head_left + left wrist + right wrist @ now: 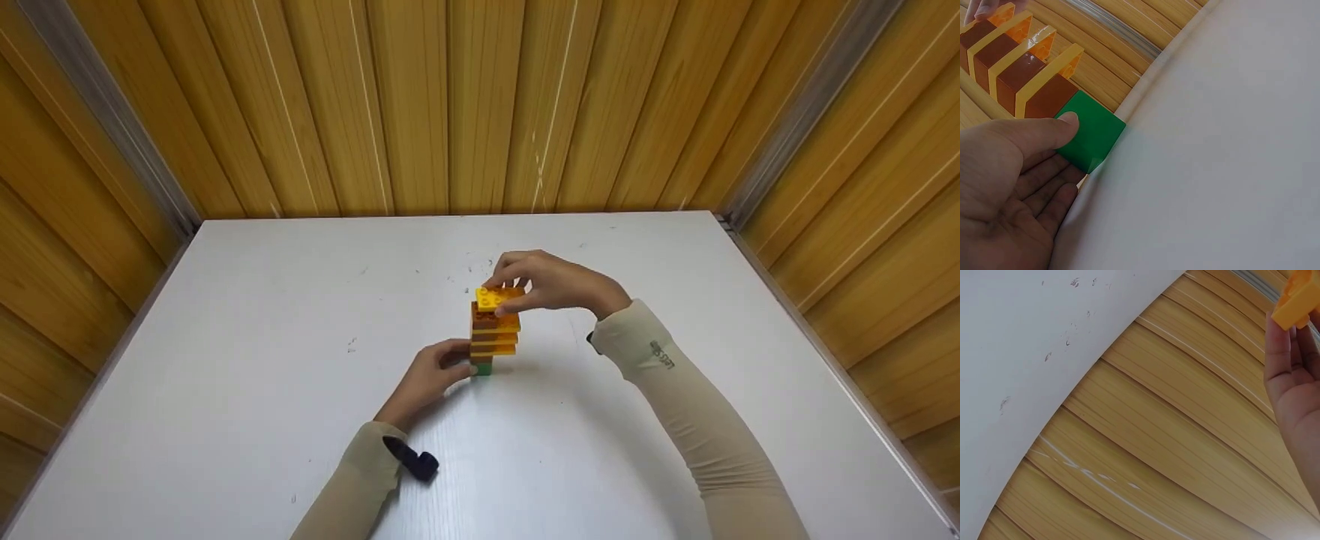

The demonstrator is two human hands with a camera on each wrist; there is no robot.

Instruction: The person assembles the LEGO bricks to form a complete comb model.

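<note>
A tower of toy building bricks stands on the table, with a green brick (pixel 1095 126) at its base. Above it, brown bricks (pixel 1053 97) alternate with thin yellow bricks (pixel 506 349) that jut out to the right. My left hand (pixel 429 373) holds the base, its thumb lying on the green brick in the left wrist view and its fingers reaching behind. At the top of the tower, my right hand (pixel 553 282) pinches a yellow brick (pixel 489 299) between thumb and fingers, overlapping the uppermost brown brick in the head view. The right wrist view shows only part of this yellow brick (pixel 1297 304).
The white table (pixel 262 315) spreads around the tower, with small dark scuffs on its surface. Wood-patterned panels (pixel 480 105) rise behind and on both sides. A black device (pixel 412 459) is fixed at the left sleeve's cuff.
</note>
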